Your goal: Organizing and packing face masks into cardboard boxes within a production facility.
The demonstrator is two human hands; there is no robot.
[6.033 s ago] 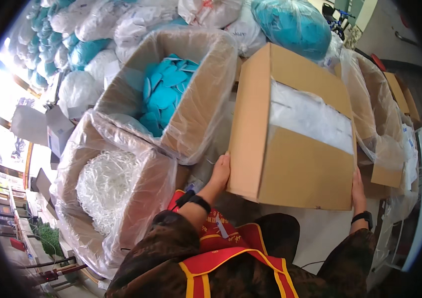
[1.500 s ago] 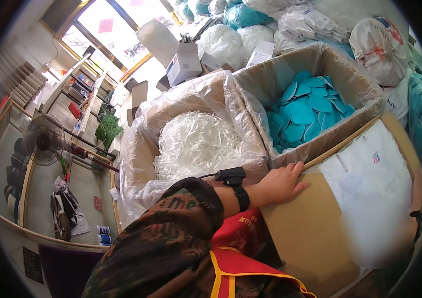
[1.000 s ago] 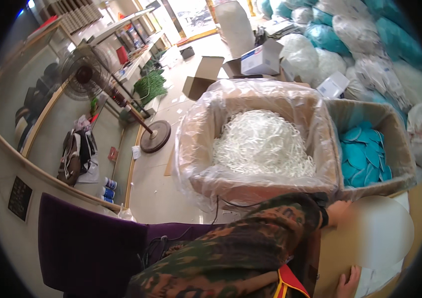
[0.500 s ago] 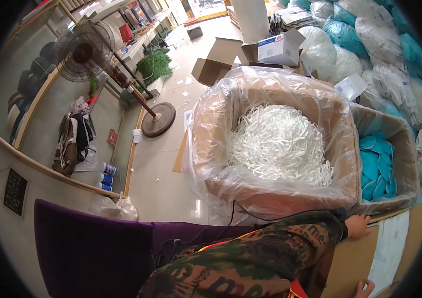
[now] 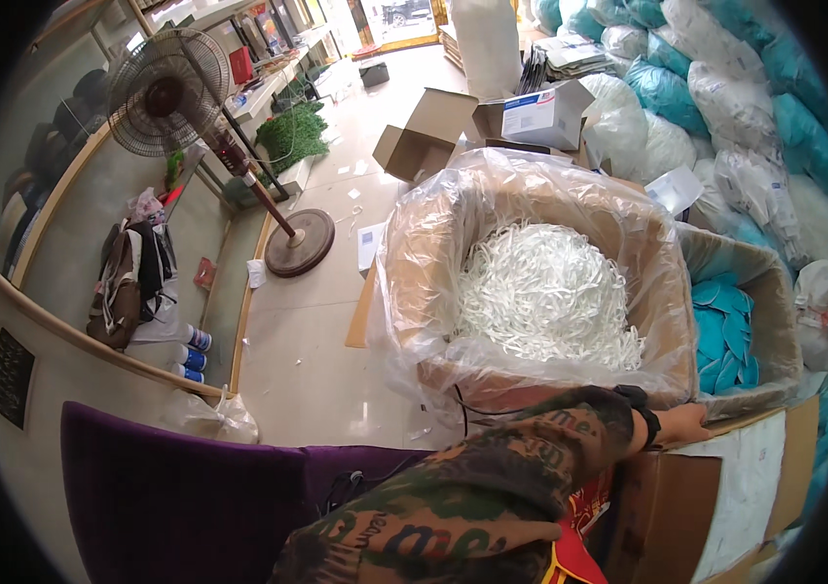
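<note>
My left hand [image 5: 683, 425], in a camouflage sleeve with a dark wristband, is at the far edge of a brown cardboard box [image 5: 672, 506] at the lower right. Its fingers close over that edge. A broad white strip [image 5: 747, 487] runs along the box's surface. My right hand is out of view. Just beyond the box stands a large carton [image 5: 433, 234] lined with clear plastic, heaped with thin white strips [image 5: 545, 297]. Beside it, a smaller lined carton [image 5: 774, 292] holds flat teal pieces [image 5: 722, 326].
A purple chair back [image 5: 180, 496] is at the lower left. A stand fan [image 5: 163, 95] rises beyond it. Stuffed white and teal bags [image 5: 730, 102] are piled at the right. Open cartons [image 5: 433, 131] lie behind the large one. A black cable [image 5: 462, 404] hangs before it.
The view has shifted slightly. My left hand and the box edge have moved a little left, and the box's near brown panel looks tilted and darker. The other hand's fingers have left the view.
</note>
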